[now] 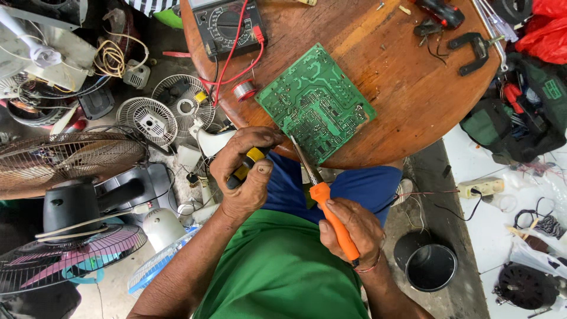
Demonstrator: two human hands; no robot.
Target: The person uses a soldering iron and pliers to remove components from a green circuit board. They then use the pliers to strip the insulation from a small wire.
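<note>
Fingers of the right hand (348,227) wrap an orange-handled soldering iron (323,195), its tip slanting up to the near edge of the green circuit board (316,103). Just left of that edge, the left hand (245,171) is closed around a yellow-and-black tool handle (245,164), whose working end is hidden. The board lies flat on the round wooden tabletop (407,88). Left of the board sits a solder spool (243,90); beyond it, a black multimeter (227,23) with red leads. Far right of the board lies a black clamp (472,50).
</note>
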